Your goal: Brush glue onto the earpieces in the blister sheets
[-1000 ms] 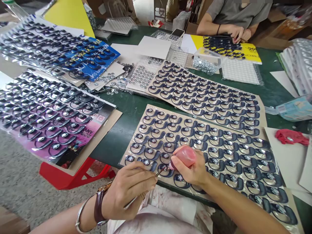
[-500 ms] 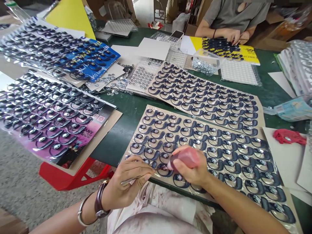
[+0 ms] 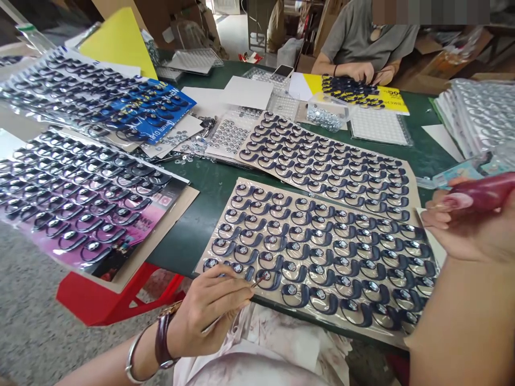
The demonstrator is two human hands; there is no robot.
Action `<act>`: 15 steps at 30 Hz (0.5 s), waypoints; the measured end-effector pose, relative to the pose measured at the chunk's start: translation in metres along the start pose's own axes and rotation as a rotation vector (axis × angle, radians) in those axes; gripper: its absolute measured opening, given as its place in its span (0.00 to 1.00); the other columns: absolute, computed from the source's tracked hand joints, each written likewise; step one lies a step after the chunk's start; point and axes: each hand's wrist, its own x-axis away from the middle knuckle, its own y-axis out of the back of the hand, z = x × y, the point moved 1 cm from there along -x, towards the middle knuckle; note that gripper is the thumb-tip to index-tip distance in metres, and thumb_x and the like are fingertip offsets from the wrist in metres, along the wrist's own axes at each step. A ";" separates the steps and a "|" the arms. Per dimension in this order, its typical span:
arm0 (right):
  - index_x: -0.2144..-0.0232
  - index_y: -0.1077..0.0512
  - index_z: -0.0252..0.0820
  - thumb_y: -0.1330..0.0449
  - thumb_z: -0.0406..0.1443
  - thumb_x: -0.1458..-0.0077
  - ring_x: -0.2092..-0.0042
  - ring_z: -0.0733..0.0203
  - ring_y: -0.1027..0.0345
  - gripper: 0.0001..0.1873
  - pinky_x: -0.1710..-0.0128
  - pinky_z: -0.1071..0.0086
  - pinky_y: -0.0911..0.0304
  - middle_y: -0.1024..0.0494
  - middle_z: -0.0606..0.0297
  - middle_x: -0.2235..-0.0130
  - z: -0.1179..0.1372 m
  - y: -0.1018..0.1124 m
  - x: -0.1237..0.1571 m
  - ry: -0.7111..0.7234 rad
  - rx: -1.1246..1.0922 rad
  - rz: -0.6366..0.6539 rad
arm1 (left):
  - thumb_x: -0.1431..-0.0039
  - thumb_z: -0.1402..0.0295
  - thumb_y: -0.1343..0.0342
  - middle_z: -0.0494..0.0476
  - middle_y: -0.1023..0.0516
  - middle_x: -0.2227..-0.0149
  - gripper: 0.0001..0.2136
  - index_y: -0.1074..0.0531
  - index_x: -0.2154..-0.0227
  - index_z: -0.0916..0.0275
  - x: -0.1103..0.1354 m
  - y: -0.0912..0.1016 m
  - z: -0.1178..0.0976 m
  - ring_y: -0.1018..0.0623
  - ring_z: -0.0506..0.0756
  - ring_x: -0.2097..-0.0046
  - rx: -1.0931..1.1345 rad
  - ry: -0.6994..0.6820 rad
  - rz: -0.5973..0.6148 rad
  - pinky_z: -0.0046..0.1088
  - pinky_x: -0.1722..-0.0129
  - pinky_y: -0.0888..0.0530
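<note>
My left hand (image 3: 211, 313) pinches a thin brush (image 3: 241, 299) whose tip touches a dark blue ear-hook piece in the bottom row of the nearest card sheet (image 3: 322, 252). That hand wears a brown watch and a metal bangle. My right hand (image 3: 470, 230) is raised at the right edge, fingers wrapped round a small pink-red bottle (image 3: 480, 194) with its nozzle pointing left, well away from the sheet.
More sheets of ear-hook pieces lie behind (image 3: 325, 163) and at left (image 3: 76, 187), (image 3: 100, 102) on the green table (image 3: 209, 187). A clear box of silver discs (image 3: 324, 115) stands far back. Another person (image 3: 362, 48) works across the table. Blister trays (image 3: 478, 115) are stacked at right.
My right hand has lifted the pink bottle away from the brush tip and swung up to the right. The left hand stays at the sheet's bottom row. The view has tilted slightly.
</note>
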 end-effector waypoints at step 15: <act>0.63 0.29 0.43 0.36 0.37 0.47 0.76 0.59 0.25 0.09 0.78 0.71 0.28 0.22 0.66 0.75 -0.121 -0.064 0.138 0.278 0.347 0.551 | 0.37 0.76 0.59 0.69 0.23 0.57 0.15 0.30 0.55 0.77 -0.019 -0.019 -0.024 0.23 0.58 0.56 -0.111 -0.283 0.189 0.37 0.54 0.27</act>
